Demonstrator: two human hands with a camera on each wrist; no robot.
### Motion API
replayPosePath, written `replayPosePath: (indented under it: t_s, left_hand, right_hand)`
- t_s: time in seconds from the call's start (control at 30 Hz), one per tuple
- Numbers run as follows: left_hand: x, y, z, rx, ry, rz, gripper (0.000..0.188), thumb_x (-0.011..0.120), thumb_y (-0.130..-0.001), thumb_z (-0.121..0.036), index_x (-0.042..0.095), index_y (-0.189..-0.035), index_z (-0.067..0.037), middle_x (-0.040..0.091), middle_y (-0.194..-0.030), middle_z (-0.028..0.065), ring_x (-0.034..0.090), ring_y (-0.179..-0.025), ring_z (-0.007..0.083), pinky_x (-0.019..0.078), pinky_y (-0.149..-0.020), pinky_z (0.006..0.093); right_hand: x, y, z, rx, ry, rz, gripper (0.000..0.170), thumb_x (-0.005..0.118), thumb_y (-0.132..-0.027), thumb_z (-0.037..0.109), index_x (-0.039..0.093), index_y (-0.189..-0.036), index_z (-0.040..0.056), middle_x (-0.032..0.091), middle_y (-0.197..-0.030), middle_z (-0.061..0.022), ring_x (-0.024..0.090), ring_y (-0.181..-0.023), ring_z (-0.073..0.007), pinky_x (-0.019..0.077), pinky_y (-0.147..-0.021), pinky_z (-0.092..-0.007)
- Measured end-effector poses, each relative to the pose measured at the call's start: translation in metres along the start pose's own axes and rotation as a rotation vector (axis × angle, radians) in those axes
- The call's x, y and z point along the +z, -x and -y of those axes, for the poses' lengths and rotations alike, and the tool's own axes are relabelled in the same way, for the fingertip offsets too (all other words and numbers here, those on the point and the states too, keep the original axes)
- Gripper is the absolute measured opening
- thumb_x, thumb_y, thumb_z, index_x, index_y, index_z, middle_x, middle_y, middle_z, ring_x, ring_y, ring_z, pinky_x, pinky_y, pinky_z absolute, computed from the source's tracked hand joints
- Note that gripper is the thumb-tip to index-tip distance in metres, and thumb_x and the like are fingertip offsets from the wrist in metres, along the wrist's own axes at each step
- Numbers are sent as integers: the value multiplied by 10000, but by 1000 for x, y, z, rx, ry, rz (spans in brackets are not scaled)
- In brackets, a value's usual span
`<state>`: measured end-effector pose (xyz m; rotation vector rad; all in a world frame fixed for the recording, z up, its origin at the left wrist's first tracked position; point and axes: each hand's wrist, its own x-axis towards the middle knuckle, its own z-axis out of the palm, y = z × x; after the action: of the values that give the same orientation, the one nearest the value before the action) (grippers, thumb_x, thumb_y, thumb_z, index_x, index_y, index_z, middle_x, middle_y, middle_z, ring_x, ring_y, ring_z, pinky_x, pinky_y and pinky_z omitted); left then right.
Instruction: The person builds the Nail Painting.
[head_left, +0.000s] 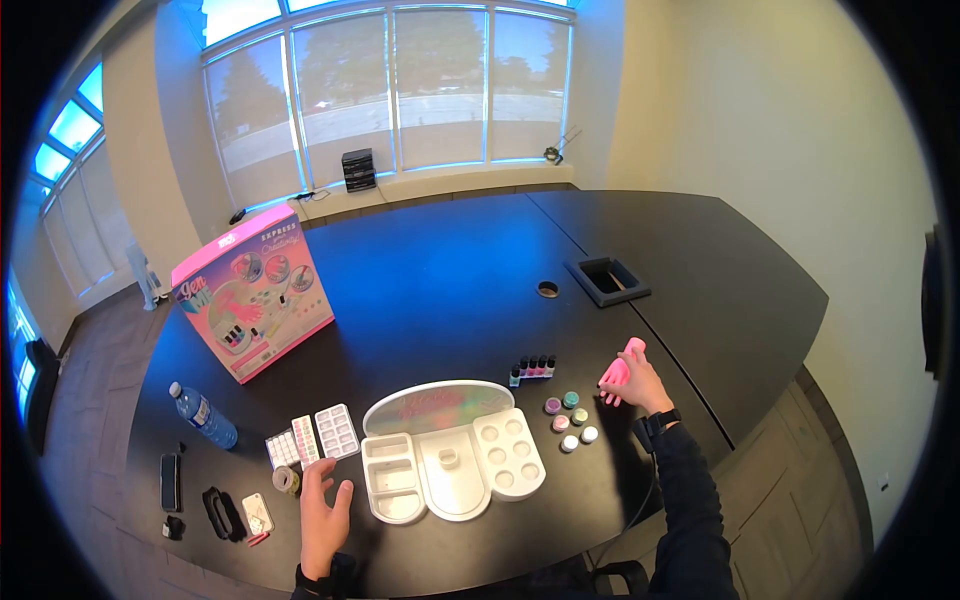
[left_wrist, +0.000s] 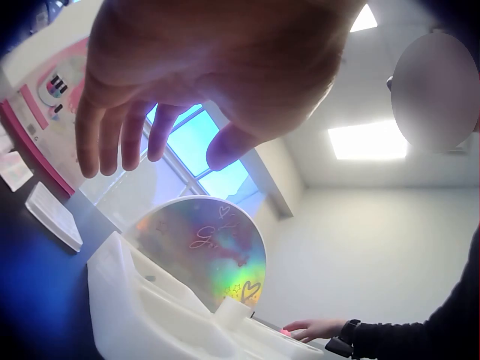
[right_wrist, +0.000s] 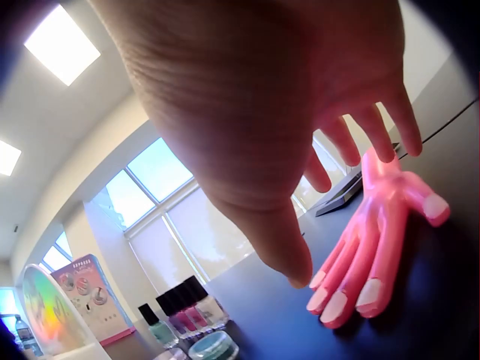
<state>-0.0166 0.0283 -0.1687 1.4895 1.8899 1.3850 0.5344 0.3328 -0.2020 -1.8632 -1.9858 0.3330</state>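
Observation:
My right hand (head_left: 645,388) is over a pink model hand (right_wrist: 381,225) that lies on the dark table, its fingers and pale nails towards me. In the right wrist view my thumb and fingers are spread above it, holding nothing. My left hand (head_left: 325,525) hovers with loosely bent fingers left of a white manicure tray (head_left: 455,490), empty too. The tray has compartments at the left, round wells at the right and a shiny holographic panel (left_wrist: 199,251) at the back. Several small jars (head_left: 571,399) and a row of nail polish bottles (head_left: 533,369) stand between the tray and the model hand.
A pink kit box (head_left: 255,300) stands at the back left, with a water bottle (head_left: 205,415) before it. White nail trays (head_left: 337,432), a tape roll (head_left: 286,480), a black strap (head_left: 222,514) and a phone (head_left: 171,482) lie at the left. A square socket frame (head_left: 607,282) sits farther back.

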Motion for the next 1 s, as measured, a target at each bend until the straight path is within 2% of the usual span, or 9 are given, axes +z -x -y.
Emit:
replayPosePath:
  t_s: [0.13,0.4,0.43,0.5,0.63,0.83,0.93,1.0]
  left_hand:
    - [0,4,1,-12,17,-13,424,706,-990,-95,603,-1391,0,632,-1386,165,636,-1319,331,540,-1086,457]
    - [0,5,3,-17,4,-20,421,706,-987,-92,604,-1386,-3,633,-1380,164,636,-1315,330,539,-1084,458]
    - [0,5,2,-18,1,-21,421,706,-986,-90,604,-1385,-3,633,-1379,163,635,-1315,330,539,-1085,458]
    - [0,5,0,-17,3,-23,419,706,-986,-91,604,-1383,-6,633,-1380,164,634,-1314,333,537,-1083,459]
    - [0,6,-3,2,-1,-30,402,707,-983,-95,611,-1365,-14,632,-1382,167,632,-1304,345,534,-1076,462]
    - [1,8,-12,24,-44,-25,385,711,-968,-98,628,-1335,-16,642,-1372,167,630,-1283,359,523,-1078,463]
    - [4,9,-21,57,-62,-13,369,711,-962,-88,636,-1315,-13,657,-1360,176,632,-1289,372,516,-1090,461]
    - [5,9,-28,103,-76,-3,362,716,-957,-79,642,-1304,-10,664,-1355,184,638,-1283,382,515,-1093,461]
  right_hand:
    - [2,0,8,16,46,-22,949,926,-733,514,646,-1494,23,534,-1587,-260,643,-1344,-446,547,-1126,-507]
    - [14,-7,-4,-16,148,-65,884,965,-672,507,722,-1380,38,570,-1559,-213,713,-1227,-422,588,-1060,-503]
    - [13,-7,-3,-16,148,-66,884,965,-672,507,722,-1380,38,570,-1559,-213,713,-1227,-422,588,-1060,-503]
    - [9,-7,-2,33,91,-11,863,953,-678,483,719,-1394,62,448,-1702,-242,663,-1313,-449,566,-1102,-530]
    - [-5,-1,10,53,74,17,849,951,-678,476,724,-1382,59,464,-1698,-220,683,-1279,-453,579,-1076,-527]
    - [-15,11,15,-10,37,-106,910,951,-697,494,690,-1443,44,497,-1676,-199,671,-1318,-440,579,-1074,-516]
    - [-28,24,29,-54,-17,-154,980,961,-708,494,639,-1496,8,496,-1676,-201,656,-1358,-431,569,-1103,-496]
    - [-39,37,46,-79,-162,-142,1033,974,-710,477,593,-1526,-29,488,-1681,-215,636,-1398,-420,552,-1140,-474]
